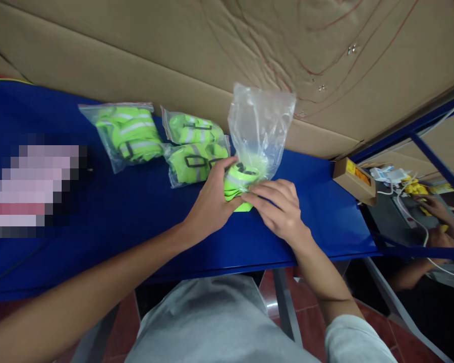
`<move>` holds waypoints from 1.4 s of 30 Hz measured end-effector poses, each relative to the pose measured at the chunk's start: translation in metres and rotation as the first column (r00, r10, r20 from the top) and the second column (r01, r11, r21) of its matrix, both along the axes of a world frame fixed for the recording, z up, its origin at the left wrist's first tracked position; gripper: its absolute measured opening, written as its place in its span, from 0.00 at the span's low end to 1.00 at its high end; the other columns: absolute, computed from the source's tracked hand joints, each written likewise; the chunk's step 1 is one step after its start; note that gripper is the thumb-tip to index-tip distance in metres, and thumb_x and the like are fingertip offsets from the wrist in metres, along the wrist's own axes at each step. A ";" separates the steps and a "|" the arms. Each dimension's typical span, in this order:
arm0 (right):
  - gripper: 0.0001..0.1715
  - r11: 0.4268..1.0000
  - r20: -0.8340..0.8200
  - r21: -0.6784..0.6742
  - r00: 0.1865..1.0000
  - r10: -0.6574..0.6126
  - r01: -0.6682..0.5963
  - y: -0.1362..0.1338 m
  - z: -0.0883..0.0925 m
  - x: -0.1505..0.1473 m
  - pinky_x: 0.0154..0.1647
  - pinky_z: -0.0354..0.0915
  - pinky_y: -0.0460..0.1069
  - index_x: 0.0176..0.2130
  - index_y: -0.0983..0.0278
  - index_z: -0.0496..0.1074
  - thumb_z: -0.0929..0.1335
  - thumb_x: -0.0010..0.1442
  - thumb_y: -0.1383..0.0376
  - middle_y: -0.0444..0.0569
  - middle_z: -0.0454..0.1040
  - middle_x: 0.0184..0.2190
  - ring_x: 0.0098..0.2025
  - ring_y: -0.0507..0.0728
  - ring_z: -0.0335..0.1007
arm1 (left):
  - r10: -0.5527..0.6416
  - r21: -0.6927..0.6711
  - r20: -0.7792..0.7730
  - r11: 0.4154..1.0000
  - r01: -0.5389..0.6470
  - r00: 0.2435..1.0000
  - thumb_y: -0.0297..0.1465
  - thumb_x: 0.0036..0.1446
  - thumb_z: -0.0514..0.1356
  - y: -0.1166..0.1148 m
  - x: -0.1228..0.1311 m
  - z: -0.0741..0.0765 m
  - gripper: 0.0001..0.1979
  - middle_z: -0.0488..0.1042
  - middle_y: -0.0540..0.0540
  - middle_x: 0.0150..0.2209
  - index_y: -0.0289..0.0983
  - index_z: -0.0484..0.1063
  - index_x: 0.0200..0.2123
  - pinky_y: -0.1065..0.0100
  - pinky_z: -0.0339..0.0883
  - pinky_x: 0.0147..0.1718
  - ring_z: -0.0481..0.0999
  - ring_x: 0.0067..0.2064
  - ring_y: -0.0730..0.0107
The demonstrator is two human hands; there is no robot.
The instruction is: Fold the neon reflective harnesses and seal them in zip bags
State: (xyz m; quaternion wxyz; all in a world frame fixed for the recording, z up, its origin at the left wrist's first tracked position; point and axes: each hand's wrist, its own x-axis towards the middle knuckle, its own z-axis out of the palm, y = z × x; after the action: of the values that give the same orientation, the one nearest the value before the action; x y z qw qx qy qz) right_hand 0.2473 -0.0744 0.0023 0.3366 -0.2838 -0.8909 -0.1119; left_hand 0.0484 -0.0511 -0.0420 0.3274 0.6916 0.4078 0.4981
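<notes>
Between my hands is a folded neon-yellow reflective strap bundle (pixel 239 177) with a grey stripe, partly inside the mouth of a clear plastic bag (pixel 258 123). The bag stands up beyond it, its closed end toward the cardboard wall. My left hand (pixel 216 199) is wrapped round the bundle's left side, thumb toward me. On the right, my right hand (pixel 278 206) pinches the bag's edge near the bundle. How far the bundle sits in the bag is partly hidden by my fingers.
Left of my hands lie filled bags of similar bundles: a large one (pixel 130 132), one at the back (pixel 194 128) and one nearer (pixel 196 162). A small cardboard box (pixel 353 180) stands at the blue table's (pixel 136 212) right end. Beyond the frame, another person's hands (pixel 441 222) work.
</notes>
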 end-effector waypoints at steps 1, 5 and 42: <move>0.20 1.000 -0.039 0.010 0.999 0.010 -0.010 0.000 0.000 0.001 0.53 0.69 0.57 0.57 0.54 0.72 0.67 0.69 0.70 0.48 0.80 0.48 0.52 0.59 0.77 | -0.018 -0.003 0.034 1.000 0.018 0.999 0.36 0.58 0.68 0.001 0.000 -0.001 0.35 0.66 0.38 0.63 0.41 0.57 0.64 0.52 0.64 0.64 0.68 0.64 0.53; 0.16 0.987 -0.388 -0.054 0.908 -0.161 0.153 0.002 -0.005 0.002 0.51 0.72 0.60 0.53 0.54 0.71 0.70 0.66 0.63 0.52 0.75 0.47 0.51 0.62 0.74 | -0.065 -0.019 0.167 0.997 0.069 0.984 0.40 0.54 0.72 0.004 -0.001 0.000 0.39 0.65 0.38 0.63 0.42 0.56 0.63 0.52 0.67 0.62 0.70 0.63 0.53; 0.31 0.696 -0.517 -0.694 0.802 -0.300 -0.187 0.034 -0.022 -0.034 0.45 0.72 0.51 0.53 0.60 0.67 0.68 0.64 0.41 0.50 0.77 0.47 0.45 0.55 0.74 | 0.035 -0.453 0.714 0.784 0.423 0.700 0.36 0.51 0.71 0.014 -0.023 0.046 0.22 0.78 0.47 0.55 0.44 0.77 0.51 0.50 0.73 0.56 0.76 0.58 0.50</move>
State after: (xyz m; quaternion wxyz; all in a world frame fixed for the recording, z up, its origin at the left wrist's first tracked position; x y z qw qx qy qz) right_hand 0.2129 -0.0404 -0.0196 0.4563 -0.4408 -0.7003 0.3272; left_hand 0.0259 -0.0367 0.0042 0.7049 0.3604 0.3093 0.5268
